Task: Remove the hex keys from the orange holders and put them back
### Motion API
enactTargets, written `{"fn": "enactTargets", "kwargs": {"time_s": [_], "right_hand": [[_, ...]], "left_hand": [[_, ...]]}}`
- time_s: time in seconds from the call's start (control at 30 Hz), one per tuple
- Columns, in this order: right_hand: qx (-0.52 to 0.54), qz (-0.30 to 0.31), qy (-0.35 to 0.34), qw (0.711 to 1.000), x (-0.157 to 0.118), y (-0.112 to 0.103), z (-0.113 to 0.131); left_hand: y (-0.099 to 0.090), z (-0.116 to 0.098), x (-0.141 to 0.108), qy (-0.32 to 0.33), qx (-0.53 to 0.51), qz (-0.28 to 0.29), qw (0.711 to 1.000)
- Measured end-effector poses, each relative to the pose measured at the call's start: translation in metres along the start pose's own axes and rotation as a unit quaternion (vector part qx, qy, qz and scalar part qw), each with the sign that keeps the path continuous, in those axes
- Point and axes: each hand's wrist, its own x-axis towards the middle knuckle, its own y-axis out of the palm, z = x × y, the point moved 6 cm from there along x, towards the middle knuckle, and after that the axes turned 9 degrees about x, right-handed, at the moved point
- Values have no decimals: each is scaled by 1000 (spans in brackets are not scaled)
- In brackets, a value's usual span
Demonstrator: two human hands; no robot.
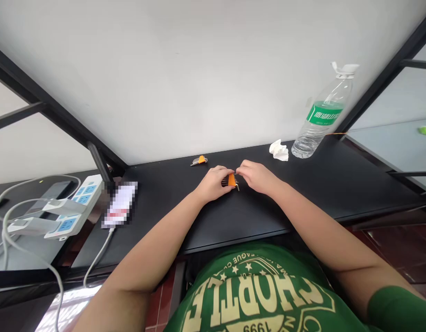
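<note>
Between my two hands on the black desk sits a folding hex key set (pixel 231 181) with an orange body and dark metal keys. My left hand (pixel 213 183) grips its left side, and the fingers hide part of it. My right hand (pixel 256 177) comes in from the right, its fingertips pressed against the orange end. A thin brass-coloured key tip shows below that end. Farther back lies a second, smaller folding hex key set (pixel 198 160) with an orange part and silver keys, untouched by either hand.
A crumpled tissue (pixel 278 151) and a clear plastic water bottle (pixel 323 115) with a green label lie at the back right of the desk. A white power strip (pixel 74 207) with plugs and cables sits left, beside a blurred phone (pixel 121 205). A white wall rises behind.
</note>
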Motion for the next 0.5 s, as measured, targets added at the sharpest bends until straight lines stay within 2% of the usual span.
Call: {"fn": "enactTargets", "kwargs": {"time_s": [0.13, 0.23, 0.3, 0.4, 0.5], "right_hand": [[90, -36, 3, 995, 2, -3, 5], [198, -65, 26, 978, 4, -6, 2], [282, -70, 64, 955, 5, -4, -5], [407, -79, 127, 901, 5, 2, -19], [489, -30, 173, 854, 6, 15, -25]], "left_hand": [[1, -1, 0, 0, 12, -4, 1000], [1, -6, 0, 17, 7, -6, 1000], [-1, -10, 0, 23, -8, -20, 1000], [-8, -12, 1, 11, -38, -58, 998], [-9, -11, 2, -3, -42, -63, 997]]}}
